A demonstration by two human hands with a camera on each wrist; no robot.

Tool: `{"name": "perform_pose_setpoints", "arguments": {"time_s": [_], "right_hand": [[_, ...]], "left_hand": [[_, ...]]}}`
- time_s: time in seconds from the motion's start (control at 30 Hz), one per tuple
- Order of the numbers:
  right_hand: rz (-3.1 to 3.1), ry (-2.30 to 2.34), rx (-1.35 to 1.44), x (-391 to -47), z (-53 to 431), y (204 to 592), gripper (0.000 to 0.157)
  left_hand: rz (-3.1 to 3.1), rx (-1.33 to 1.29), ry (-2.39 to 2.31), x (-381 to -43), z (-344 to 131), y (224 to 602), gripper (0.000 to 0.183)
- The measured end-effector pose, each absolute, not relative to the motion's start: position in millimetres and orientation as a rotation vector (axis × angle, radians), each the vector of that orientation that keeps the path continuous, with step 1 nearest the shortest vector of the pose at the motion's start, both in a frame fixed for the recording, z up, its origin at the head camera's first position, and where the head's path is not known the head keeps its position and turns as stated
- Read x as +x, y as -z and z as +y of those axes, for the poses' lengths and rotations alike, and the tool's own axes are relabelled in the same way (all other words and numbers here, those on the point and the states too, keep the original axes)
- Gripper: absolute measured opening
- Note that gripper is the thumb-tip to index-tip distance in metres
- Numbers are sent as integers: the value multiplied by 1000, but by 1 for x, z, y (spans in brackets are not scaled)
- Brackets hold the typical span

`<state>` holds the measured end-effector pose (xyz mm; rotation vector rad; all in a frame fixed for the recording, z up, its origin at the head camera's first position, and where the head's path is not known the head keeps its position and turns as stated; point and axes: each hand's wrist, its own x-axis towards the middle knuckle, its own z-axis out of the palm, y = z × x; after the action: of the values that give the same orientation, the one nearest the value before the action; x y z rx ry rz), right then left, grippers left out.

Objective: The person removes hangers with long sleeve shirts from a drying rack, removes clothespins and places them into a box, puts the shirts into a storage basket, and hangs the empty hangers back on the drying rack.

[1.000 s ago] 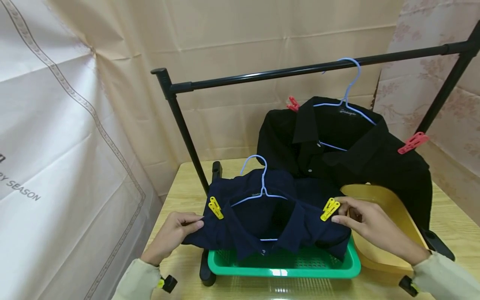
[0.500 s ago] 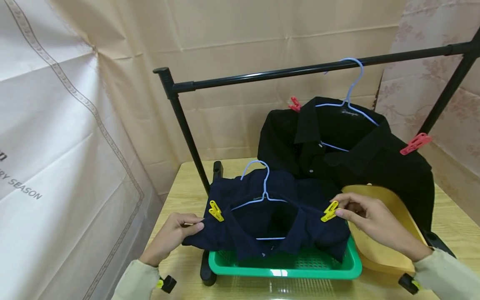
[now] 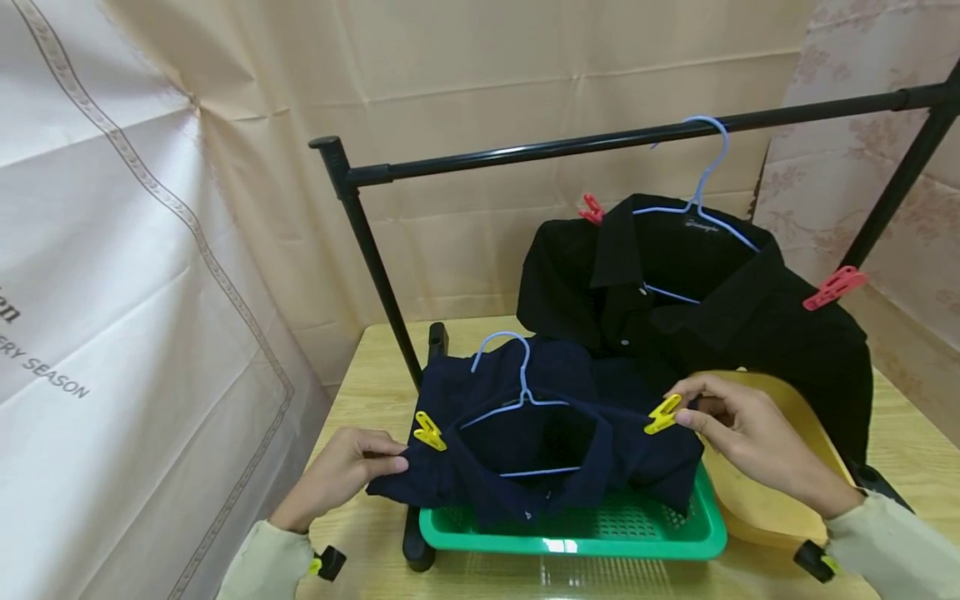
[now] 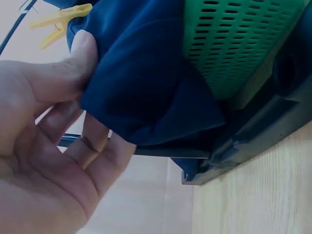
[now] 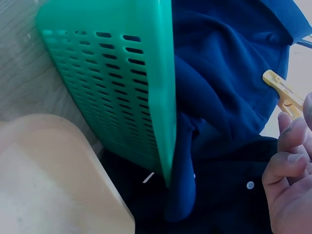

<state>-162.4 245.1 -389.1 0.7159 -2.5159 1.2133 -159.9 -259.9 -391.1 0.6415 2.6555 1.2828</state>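
Two containers stand before us on the wooden table (image 3: pixel 367 367): a green basket (image 3: pixel 570 546) with perforated walls and, just beside it on the right, a yellow basin (image 3: pixel 757 500). Across the top of the basket lies a navy shirt (image 3: pixel 600 450), collar towards us; we see part of the perforated floor under its front edge, but cannot tell how much cloth lies inside. Our right wrist crosses the basin and hides part of its interior.

With our left hand (image 3: pixel 348 462) we pinch the navy shirt near its left end, between thumb and fingers. With our right hand (image 3: pixel 738 429) we pinch the right yellow clothespin (image 3: pixel 663 414) at the other shoulder — a left yellow clothespin (image 3: pixel 429 432) sits near our left hand. A lower hanger (image 3: pixel 523 379) runs inside the collar, its hook below the rack bar (image 3: pixel 540 152).

Behind, a black shirt (image 3: pixel 697 325) hangs from the bar on an upper hanger (image 3: pixel 697 200), with red clothespins (image 3: pixel 836 287) at both shoulders. The basin blocks our view of its lower part, and the rack leg (image 3: pixel 382 275) runs down behind the navy shirt.
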Motion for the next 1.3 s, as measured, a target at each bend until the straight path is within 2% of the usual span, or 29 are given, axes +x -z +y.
{"name": "perform_pose_setpoints", "arguments": {"time_s": [0.17,0.67,0.97,1.3], "right_hand": [[-2514,-1246,698,-161,245,387,25],[-2480,-1271,667,-158,245,382,20],[-2431,-1327,605,-158,249,376,15],[-2424,-1346,583,-159,251,379,16]], "left_hand": [[2688,549,-1225,-160,-258,387,16],[2652,490,-1347,-158,-255,387,17],[2682,479,-1321,-145,-241,363,16],[2635,496,-1389,-159,-257,392,17]]}}
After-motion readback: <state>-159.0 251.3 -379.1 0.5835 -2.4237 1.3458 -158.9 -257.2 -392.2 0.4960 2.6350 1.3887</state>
